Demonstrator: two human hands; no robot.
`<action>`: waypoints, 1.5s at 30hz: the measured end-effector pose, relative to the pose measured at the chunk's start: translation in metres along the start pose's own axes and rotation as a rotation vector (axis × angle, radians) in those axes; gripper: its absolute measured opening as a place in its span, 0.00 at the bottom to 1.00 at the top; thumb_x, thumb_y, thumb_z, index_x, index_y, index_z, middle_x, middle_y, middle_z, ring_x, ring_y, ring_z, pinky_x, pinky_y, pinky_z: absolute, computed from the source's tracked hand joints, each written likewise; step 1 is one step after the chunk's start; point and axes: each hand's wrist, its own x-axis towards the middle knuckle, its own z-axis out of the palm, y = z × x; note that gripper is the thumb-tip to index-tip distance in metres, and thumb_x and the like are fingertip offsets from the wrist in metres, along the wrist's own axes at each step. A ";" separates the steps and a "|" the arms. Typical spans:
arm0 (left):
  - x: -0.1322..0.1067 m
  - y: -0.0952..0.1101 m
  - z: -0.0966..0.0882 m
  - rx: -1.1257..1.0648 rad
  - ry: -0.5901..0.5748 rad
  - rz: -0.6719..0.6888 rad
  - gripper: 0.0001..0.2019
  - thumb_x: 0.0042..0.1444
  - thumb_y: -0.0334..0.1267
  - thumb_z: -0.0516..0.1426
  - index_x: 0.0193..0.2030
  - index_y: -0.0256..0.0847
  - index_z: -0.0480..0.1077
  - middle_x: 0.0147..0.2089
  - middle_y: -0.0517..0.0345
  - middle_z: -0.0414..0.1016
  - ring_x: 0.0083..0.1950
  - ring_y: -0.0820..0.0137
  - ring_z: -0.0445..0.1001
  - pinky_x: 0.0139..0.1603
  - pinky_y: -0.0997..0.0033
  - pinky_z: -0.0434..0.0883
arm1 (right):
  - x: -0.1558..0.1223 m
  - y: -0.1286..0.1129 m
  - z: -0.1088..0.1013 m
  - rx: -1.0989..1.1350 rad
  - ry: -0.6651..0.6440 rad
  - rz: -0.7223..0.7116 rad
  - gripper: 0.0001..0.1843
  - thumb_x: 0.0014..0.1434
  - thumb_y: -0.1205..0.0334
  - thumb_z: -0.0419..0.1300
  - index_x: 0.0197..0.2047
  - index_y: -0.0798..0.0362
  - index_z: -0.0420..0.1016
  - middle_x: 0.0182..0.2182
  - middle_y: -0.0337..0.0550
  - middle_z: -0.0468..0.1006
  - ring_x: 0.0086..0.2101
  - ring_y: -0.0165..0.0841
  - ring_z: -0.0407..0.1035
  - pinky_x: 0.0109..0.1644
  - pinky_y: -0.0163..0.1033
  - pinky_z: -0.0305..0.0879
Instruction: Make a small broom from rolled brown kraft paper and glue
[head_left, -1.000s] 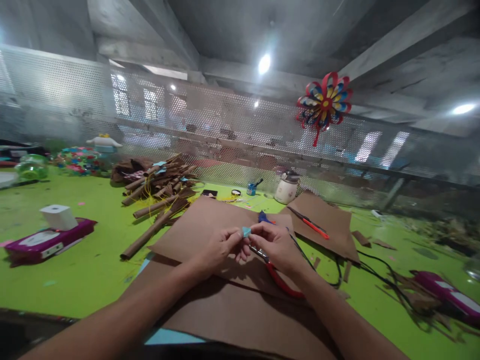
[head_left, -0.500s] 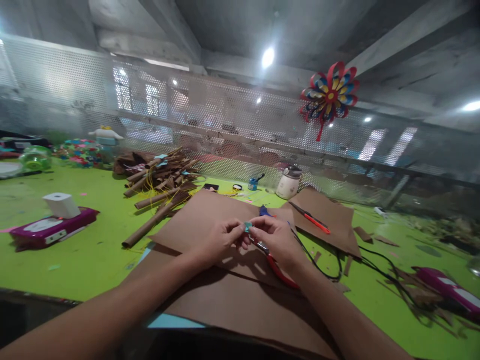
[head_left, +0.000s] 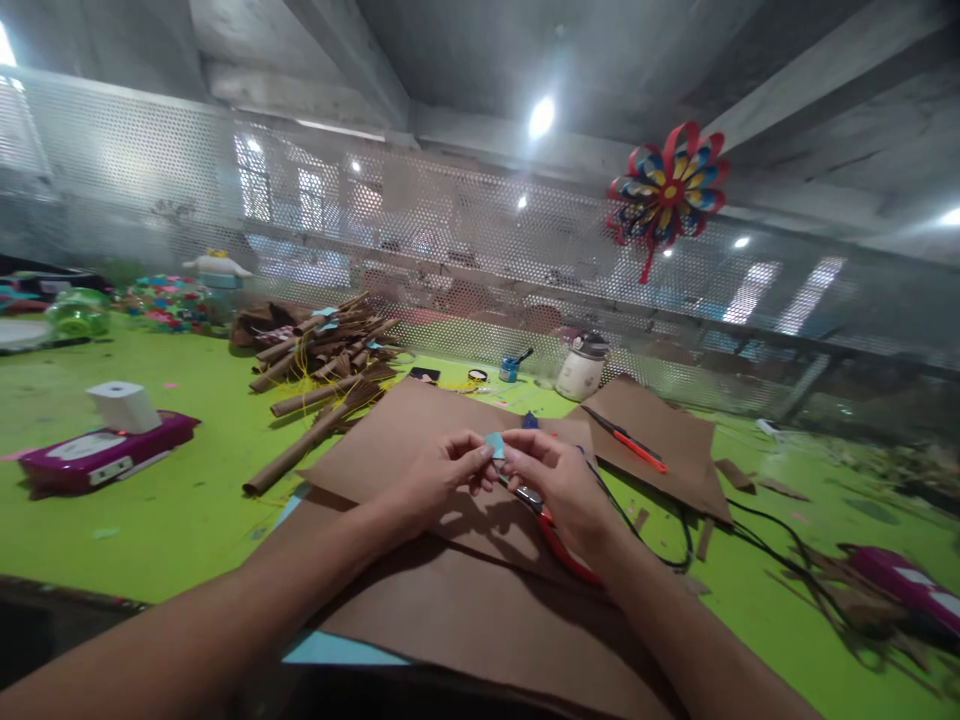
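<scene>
A small light-blue piece of paper (head_left: 494, 446) is pinched between my two hands. My left hand (head_left: 454, 465) holds its left side between thumb and forefinger, the other fingers curled below. My right hand (head_left: 562, 480) grips its right side with thumb and fingertips. Red-handled scissors (head_left: 556, 545) show beneath the right palm, blades pointing toward the left fingers; whether that hand also holds them or they rest on the paper I cannot tell. Under both hands lie large sheets of brown paper (head_left: 390, 440), with a light-blue sheet (head_left: 345, 648) peeking out at the lower edge.
Rolled brown paper cones (head_left: 322, 430) with yellow string are piled at left. A red-handled tool (head_left: 626, 438) lies on brown paper (head_left: 675, 470) at right. Also on the green table (head_left: 202, 520) are a purple tissue pack (head_left: 112, 455), a white jar (head_left: 581, 368) and black cords (head_left: 795, 550).
The blue paper piece has turned and shows more of its face between my fingertips. Both hands stay nearly in place, and the view has shifted slightly.
</scene>
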 end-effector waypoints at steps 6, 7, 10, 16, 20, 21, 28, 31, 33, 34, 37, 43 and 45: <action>0.001 0.001 0.001 0.043 -0.009 0.020 0.12 0.48 0.44 0.57 0.29 0.35 0.66 0.24 0.61 0.69 0.25 0.77 0.66 0.28 0.75 0.61 | 0.000 0.000 -0.002 0.036 -0.013 0.054 0.15 0.47 0.53 0.61 0.30 0.58 0.72 0.23 0.41 0.71 0.25 0.27 0.63 0.29 0.34 0.60; 0.001 0.000 0.000 0.037 -0.018 0.022 0.12 0.49 0.44 0.57 0.29 0.35 0.66 0.24 0.61 0.69 0.25 0.77 0.66 0.28 0.75 0.61 | 0.000 0.000 -0.002 0.057 -0.028 0.050 0.14 0.47 0.53 0.61 0.29 0.58 0.72 0.23 0.41 0.71 0.25 0.27 0.63 0.29 0.34 0.60; 0.000 0.000 -0.001 -0.014 -0.039 0.009 0.12 0.50 0.44 0.56 0.29 0.35 0.65 0.25 0.61 0.69 0.26 0.77 0.66 0.30 0.75 0.62 | -0.002 -0.001 -0.001 0.096 -0.067 0.024 0.13 0.47 0.55 0.62 0.31 0.58 0.73 0.24 0.41 0.72 0.25 0.27 0.64 0.31 0.35 0.61; -0.004 0.003 0.000 -0.124 -0.077 -0.006 0.10 0.50 0.42 0.56 0.31 0.35 0.66 0.27 0.59 0.70 0.28 0.77 0.67 0.32 0.75 0.62 | -0.005 -0.005 0.001 0.110 -0.098 0.031 0.13 0.43 0.62 0.65 0.34 0.56 0.73 0.28 0.42 0.74 0.29 0.29 0.66 0.34 0.36 0.61; -0.004 0.003 0.000 -0.030 -0.061 0.026 0.11 0.50 0.43 0.56 0.29 0.35 0.68 0.25 0.59 0.68 0.27 0.77 0.65 0.31 0.75 0.61 | -0.006 -0.004 0.002 0.051 -0.044 0.054 0.13 0.41 0.63 0.65 0.33 0.57 0.74 0.29 0.43 0.75 0.32 0.32 0.67 0.40 0.38 0.61; -0.003 0.004 0.000 0.019 -0.050 0.037 0.11 0.50 0.43 0.56 0.29 0.35 0.68 0.24 0.60 0.67 0.27 0.77 0.64 0.30 0.75 0.60 | -0.006 -0.004 0.002 0.018 -0.025 0.058 0.12 0.42 0.62 0.64 0.32 0.57 0.74 0.28 0.42 0.75 0.31 0.31 0.67 0.40 0.38 0.61; -0.003 0.011 0.001 0.163 0.018 0.090 0.11 0.50 0.43 0.56 0.29 0.36 0.69 0.25 0.61 0.67 0.26 0.77 0.61 0.28 0.77 0.59 | -0.008 -0.004 0.005 -0.142 0.007 0.053 0.10 0.47 0.59 0.60 0.28 0.58 0.75 0.25 0.40 0.73 0.27 0.27 0.62 0.34 0.35 0.57; -0.002 0.010 0.001 0.148 0.004 0.086 0.11 0.50 0.43 0.56 0.29 0.36 0.69 0.26 0.61 0.68 0.26 0.78 0.61 0.29 0.77 0.60 | -0.007 -0.004 0.004 -0.137 0.011 0.058 0.11 0.46 0.57 0.61 0.28 0.58 0.75 0.24 0.41 0.73 0.26 0.28 0.62 0.34 0.35 0.58; -0.001 0.008 0.000 0.152 0.011 0.072 0.11 0.49 0.43 0.56 0.28 0.35 0.68 0.25 0.61 0.67 0.26 0.78 0.61 0.28 0.77 0.60 | -0.006 -0.003 0.003 -0.155 0.030 0.038 0.12 0.46 0.56 0.61 0.27 0.58 0.75 0.25 0.41 0.73 0.26 0.29 0.63 0.34 0.35 0.58; -0.001 0.007 -0.001 0.155 0.016 0.063 0.11 0.49 0.43 0.56 0.28 0.35 0.67 0.24 0.62 0.66 0.25 0.78 0.61 0.28 0.77 0.59 | -0.006 -0.003 0.003 -0.170 0.043 0.026 0.12 0.46 0.56 0.61 0.27 0.58 0.75 0.25 0.42 0.73 0.27 0.29 0.63 0.34 0.35 0.59; 0.000 0.005 -0.001 0.140 0.008 0.028 0.12 0.48 0.44 0.57 0.28 0.35 0.66 0.24 0.61 0.66 0.25 0.78 0.62 0.28 0.76 0.60 | -0.005 -0.001 0.002 -0.213 0.066 0.005 0.11 0.46 0.56 0.61 0.27 0.58 0.74 0.24 0.42 0.73 0.27 0.30 0.63 0.34 0.35 0.59; 0.001 0.006 0.001 0.082 0.004 -0.027 0.15 0.47 0.47 0.57 0.28 0.36 0.64 0.23 0.61 0.66 0.26 0.77 0.64 0.27 0.76 0.61 | -0.003 0.005 -0.002 -0.257 0.115 -0.028 0.13 0.44 0.55 0.62 0.22 0.56 0.68 0.20 0.38 0.70 0.23 0.27 0.59 0.27 0.33 0.54; 0.001 0.006 0.002 0.106 0.001 -0.043 0.16 0.47 0.49 0.56 0.29 0.36 0.64 0.24 0.60 0.67 0.26 0.76 0.65 0.27 0.76 0.62 | -0.002 0.007 -0.003 -0.317 0.133 -0.049 0.13 0.44 0.54 0.62 0.21 0.56 0.67 0.19 0.37 0.68 0.22 0.26 0.58 0.26 0.32 0.53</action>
